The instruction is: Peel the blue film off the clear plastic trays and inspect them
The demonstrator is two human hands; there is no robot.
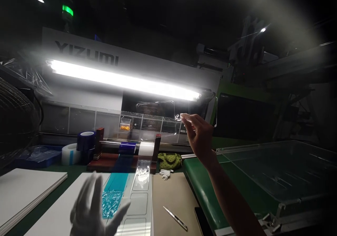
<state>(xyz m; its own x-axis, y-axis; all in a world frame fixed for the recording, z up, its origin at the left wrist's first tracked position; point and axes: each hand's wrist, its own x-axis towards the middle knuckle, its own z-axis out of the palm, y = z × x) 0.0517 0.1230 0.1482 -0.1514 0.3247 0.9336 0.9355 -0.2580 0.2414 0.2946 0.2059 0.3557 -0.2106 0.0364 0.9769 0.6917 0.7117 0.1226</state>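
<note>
My bare right hand [200, 134] is raised below the lamp, its fingertips pinching a small clear connecting piece. From that pinch a thin transparent plastic part [174, 129] spreads to both sides, with a rounded rectangular panel on the left and another partly hidden behind my hand. My left hand [91, 208], in a white glove, hovers low over the work surface with its fingers spread and holds nothing. Near it, a blue film strip [116, 182] and a clear film strip [143, 183] run over a white sheet [60, 197] with outlined rectangles.
A lit tube lamp [126, 81] crosses above. Behind the strips stands a tape-roll holder [105, 162], beside spare rolls [70, 154]. A pen-like tool [175, 217] lies on brown board [168, 194]. A green conveyor belt [200, 183] is at right, a fan [15, 120] at left.
</note>
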